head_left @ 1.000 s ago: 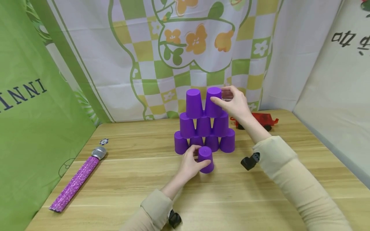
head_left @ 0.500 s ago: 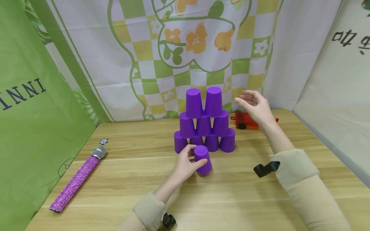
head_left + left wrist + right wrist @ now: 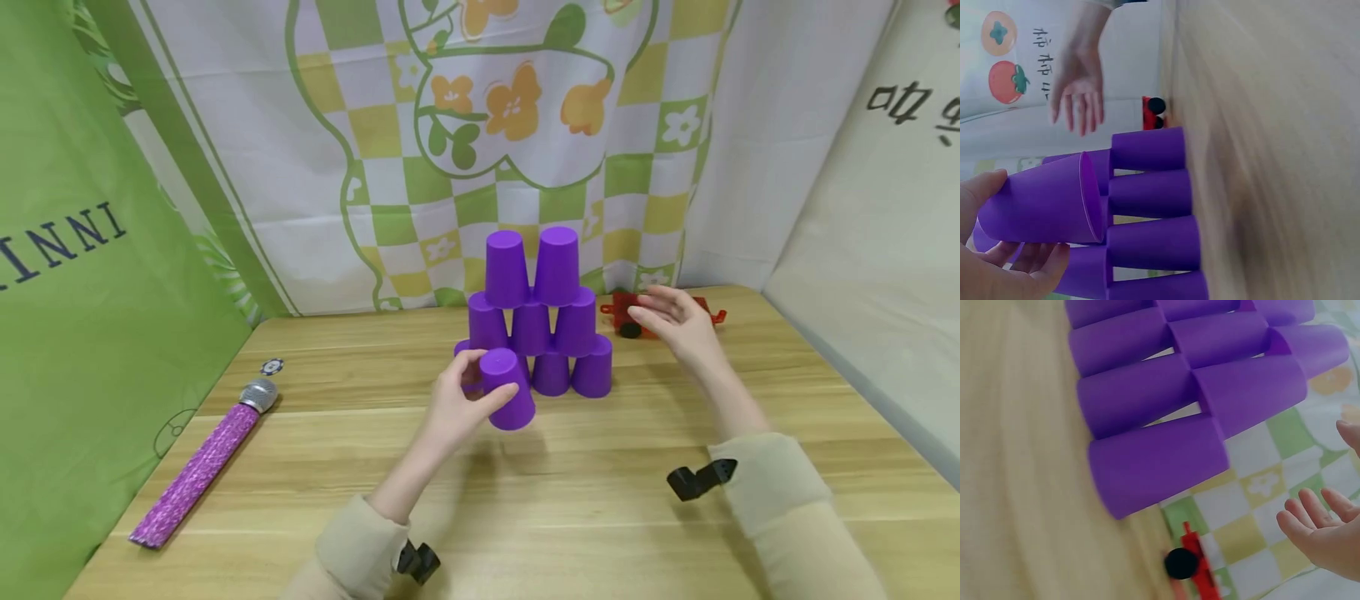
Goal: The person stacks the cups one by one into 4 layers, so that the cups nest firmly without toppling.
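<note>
My left hand [image 3: 454, 402] grips an upside-down purple cup [image 3: 507, 398] between thumb and fingers, in front of the stack. In the left wrist view that held cup [image 3: 1044, 201] is lifted off the table and slightly tilted. Behind it rises a pyramid of purple cups [image 3: 531, 327], all mouth down, in three tiers with two cups on top. The held cup and left hand hide part of the bottom row in the head view. To the right of the pyramid, my right hand [image 3: 684, 327] hovers with loosely bent fingers and nothing in it.
A red toy cart [image 3: 622, 310] with black wheels stands behind the right hand, at the back right. On the left lie a glittery pink microphone [image 3: 198, 471] and a poker chip [image 3: 272, 367]. A patterned curtain [image 3: 465, 200] hangs behind the wooden table [image 3: 585, 517].
My right hand has let go of the upper right cup and moved right and down. My left hand has lifted its cup off the table and shifted it left.
</note>
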Action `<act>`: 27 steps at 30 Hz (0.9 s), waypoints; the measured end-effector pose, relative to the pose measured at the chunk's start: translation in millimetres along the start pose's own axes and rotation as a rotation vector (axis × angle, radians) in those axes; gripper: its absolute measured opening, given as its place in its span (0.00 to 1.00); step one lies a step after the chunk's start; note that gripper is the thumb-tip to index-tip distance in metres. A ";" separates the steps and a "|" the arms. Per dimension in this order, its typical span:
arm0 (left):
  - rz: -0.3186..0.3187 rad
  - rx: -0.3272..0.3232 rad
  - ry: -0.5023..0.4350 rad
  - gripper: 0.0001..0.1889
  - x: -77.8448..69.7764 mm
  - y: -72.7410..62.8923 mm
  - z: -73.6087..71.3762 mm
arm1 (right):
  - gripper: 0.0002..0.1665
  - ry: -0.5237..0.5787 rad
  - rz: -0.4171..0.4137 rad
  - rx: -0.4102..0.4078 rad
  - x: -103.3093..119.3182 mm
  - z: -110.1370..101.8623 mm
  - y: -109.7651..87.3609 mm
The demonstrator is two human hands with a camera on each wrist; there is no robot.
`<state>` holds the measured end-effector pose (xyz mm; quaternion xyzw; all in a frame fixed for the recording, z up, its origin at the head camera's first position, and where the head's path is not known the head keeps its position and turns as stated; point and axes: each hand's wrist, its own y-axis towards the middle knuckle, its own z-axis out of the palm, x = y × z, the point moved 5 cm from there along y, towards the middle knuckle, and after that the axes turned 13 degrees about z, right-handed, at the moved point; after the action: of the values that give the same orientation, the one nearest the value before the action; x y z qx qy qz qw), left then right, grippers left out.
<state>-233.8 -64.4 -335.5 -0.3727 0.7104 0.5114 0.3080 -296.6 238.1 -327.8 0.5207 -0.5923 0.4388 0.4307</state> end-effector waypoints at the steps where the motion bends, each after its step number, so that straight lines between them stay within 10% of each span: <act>1: 0.003 -0.003 -0.006 0.24 -2.4 1.3 -1.8 | 0.39 0.008 0.000 0.006 -4.2 0.8 0.2; 8: -0.003 -0.019 0.018 0.24 -20.7 10.5 -15.8 | 0.27 0.040 0.002 0.054 -27.4 9.3 1.0; 27: 0.132 -0.013 0.075 0.25 -84.9 55.4 -40.9 | 0.39 -0.260 -0.068 0.186 -53.7 39.3 12.5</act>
<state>-237.7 -74.3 -226.7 -0.3459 0.7412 0.5207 0.2445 -306.5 213.8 -390.2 0.6303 -0.5819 0.4060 0.3150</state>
